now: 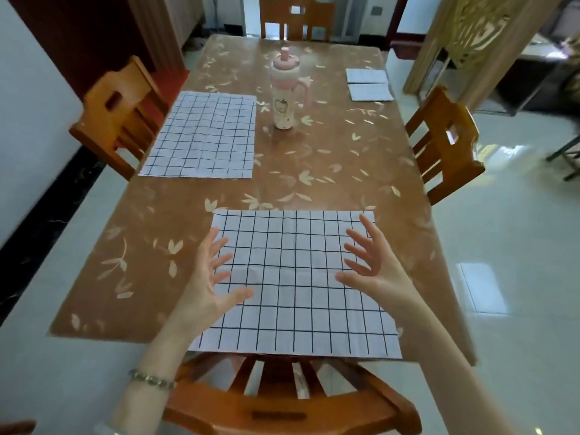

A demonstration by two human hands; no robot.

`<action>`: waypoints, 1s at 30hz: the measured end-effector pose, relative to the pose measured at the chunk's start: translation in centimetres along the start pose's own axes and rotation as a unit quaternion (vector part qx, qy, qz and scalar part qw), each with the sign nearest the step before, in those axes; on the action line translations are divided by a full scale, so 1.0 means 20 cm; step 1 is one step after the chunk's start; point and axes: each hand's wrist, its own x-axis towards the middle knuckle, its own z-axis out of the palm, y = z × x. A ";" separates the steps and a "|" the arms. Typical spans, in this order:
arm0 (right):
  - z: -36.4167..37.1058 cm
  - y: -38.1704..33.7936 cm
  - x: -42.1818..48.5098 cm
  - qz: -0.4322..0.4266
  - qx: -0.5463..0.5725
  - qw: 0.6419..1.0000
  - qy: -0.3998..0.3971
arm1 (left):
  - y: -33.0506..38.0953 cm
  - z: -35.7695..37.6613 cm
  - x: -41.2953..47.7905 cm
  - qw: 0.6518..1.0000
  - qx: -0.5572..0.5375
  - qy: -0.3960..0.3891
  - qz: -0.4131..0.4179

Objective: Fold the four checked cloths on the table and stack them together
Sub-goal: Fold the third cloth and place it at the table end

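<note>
A white cloth with a dark check (295, 284) lies spread flat at the table's near edge. My left hand (210, 277) hovers over its left side, fingers spread, holding nothing. My right hand (373, 265) hovers over its right side, fingers spread too. A second checked cloth (204, 136) lies flat at the table's left side. Two folded checked cloths (368, 84) lie side by side near the far right corner, the nearer one touching the farther one.
A pink and white drinking bottle (284, 95) stands mid-table, on the brown leaf-patterned table cover (329, 171). Wooden chairs stand at the near edge (282, 400), the left (119, 114), the right (445, 142) and the far end (296, 18).
</note>
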 end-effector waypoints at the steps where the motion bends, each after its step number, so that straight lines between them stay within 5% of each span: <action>1: -0.03 0.01 0.04 0.005 -0.003 1.000 0.003 | -0.01 0.00 0.05 1.000 0.010 -0.005 -0.005; 14: -0.27 0.34 0.67 0.061 -0.124 0.990 0.022 | -0.34 -0.18 0.77 0.982 0.153 -0.034 -0.107; 21: -0.49 0.67 1.02 0.124 -0.376 0.914 0.094 | -0.57 -0.24 1.14 0.927 0.342 -0.024 -0.153; 26: -0.56 0.79 1.13 0.141 -0.438 0.886 0.058 | -0.65 -0.23 1.23 0.894 0.414 -0.053 -0.162; 30: -0.57 0.82 1.16 0.120 -0.452 0.880 0.077 | -0.69 -0.26 1.26 0.904 0.406 -0.012 -0.135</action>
